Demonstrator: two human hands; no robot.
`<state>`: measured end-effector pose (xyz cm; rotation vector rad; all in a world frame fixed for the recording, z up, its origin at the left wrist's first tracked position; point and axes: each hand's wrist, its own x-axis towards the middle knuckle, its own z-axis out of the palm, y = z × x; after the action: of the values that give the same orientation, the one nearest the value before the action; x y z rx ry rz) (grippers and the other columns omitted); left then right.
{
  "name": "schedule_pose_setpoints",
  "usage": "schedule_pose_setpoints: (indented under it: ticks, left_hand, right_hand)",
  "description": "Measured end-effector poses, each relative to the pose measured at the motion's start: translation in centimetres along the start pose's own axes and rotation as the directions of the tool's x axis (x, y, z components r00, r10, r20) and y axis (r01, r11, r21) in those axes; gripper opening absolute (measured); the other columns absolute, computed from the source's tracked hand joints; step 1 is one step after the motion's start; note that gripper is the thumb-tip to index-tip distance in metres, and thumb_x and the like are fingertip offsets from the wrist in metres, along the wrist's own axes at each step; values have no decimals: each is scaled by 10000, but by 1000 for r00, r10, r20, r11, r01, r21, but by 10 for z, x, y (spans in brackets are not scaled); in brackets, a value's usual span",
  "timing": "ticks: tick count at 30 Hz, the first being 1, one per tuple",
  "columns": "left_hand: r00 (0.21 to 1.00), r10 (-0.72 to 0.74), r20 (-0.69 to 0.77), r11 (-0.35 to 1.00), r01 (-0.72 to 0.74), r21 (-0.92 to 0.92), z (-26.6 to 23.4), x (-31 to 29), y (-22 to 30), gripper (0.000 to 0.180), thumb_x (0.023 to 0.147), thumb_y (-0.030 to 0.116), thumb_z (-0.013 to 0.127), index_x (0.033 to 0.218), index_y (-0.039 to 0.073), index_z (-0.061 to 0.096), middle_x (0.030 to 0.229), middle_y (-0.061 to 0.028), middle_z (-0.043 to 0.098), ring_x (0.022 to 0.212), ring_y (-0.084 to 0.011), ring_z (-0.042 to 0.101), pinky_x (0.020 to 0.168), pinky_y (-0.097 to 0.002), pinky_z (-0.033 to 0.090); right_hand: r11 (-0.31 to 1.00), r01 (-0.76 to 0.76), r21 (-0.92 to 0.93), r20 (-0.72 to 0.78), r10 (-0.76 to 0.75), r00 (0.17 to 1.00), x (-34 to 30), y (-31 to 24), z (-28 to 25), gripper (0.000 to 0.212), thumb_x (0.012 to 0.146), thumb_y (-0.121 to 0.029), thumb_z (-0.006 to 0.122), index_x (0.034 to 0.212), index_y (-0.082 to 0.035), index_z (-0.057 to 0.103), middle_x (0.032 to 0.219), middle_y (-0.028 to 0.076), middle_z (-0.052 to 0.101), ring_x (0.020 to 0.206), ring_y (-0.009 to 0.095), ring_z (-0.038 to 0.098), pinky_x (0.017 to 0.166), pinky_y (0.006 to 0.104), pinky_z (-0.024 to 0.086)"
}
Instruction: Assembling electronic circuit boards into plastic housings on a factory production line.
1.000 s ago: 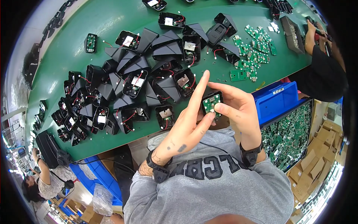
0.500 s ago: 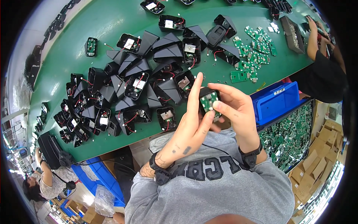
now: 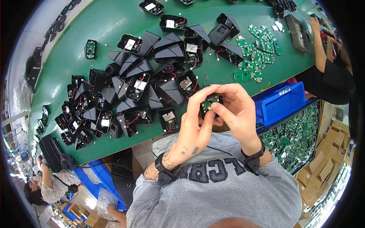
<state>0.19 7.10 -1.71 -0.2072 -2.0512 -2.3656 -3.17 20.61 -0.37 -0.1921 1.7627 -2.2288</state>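
Observation:
Between my two hands is a small black plastic housing with a green circuit board (image 3: pixel 208 104) set in its opening. My left hand (image 3: pixel 195 119) curls around its left side, fingers over the far edge and thumb at the near part of the board. From the right, my right hand (image 3: pixel 239 112) wraps the housing, its thumb pressing on the board's face. Fingers cover most of the housing. Just left of my hands, a black housing (image 3: pixel 168 119) with a board and red wire lies on the table, and another open housing (image 3: pixel 187 83) lies beyond it.
Many black housings (image 3: pixel 133 64) with red-and-black wires crowd the green table (image 3: pixel 68 45). Loose circuit boards (image 3: pixel 262 45) lie at the far right, near a box of small parts (image 3: pixel 297 34). A blue bin (image 3: pixel 279 102) stands at the table's right edge. A co-worker's arm (image 3: pixel 318 45) reaches in.
My left fingers, stretched out before, have curled over the far side of the housing. Both hands have closed more tightly around it, hiding more of the board.

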Motion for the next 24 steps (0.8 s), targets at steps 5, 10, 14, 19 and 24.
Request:
schedule_pose_setpoints:
  ticks: [5,10,14,19,24]
  left_hand:
    - [979,167,-114,979,-151,139,2,2,-6,453,885,-116,452,1315,23,425,1262,-176,515,830,-173,651,665,-257,557]
    - [999,1,-51,997,-5,-74,-2,15,6,451,905,-71,484,1332,36,387,1204,-118,488,827,-158,612,681,-247,534]
    - [986,60,-158,995,-46,91,-42,39,60,479,849,-49,525,1294,36,370,1194,-102,438,1016,-205,580,904,-350,458]
    - [983,38,-179,862,59,504,-135,117,81,436,855,33,605,1266,53,461,1065,-83,563,907,-138,582,775,-263,486]
    - [963,98,-251,277,216,936,-234,188,30,446,830,277,639,1141,-18,518,977,-242,646,932,-388,626,831,-429,475]
  right_hand:
    - [996,87,36,-34,-86,996,3,5,7,342,829,112,589,1151,20,521,1167,124,572,1052,165,575,888,293,476]
    - [996,91,14,-40,-91,995,12,3,2,388,855,50,611,1227,24,502,1139,163,614,989,171,609,833,292,502]
    - [944,287,-166,-292,-325,900,23,-3,-32,375,906,-123,612,1244,23,539,1116,168,646,985,183,621,846,299,494]
    - [320,-102,-942,-285,-600,748,32,9,-119,340,895,-228,614,1213,-104,610,1195,94,611,1151,292,522,996,374,382]
    - [158,-284,-946,-322,-572,755,50,31,-117,342,925,-329,552,1232,-192,607,1408,138,414,1339,368,285,1093,461,238]
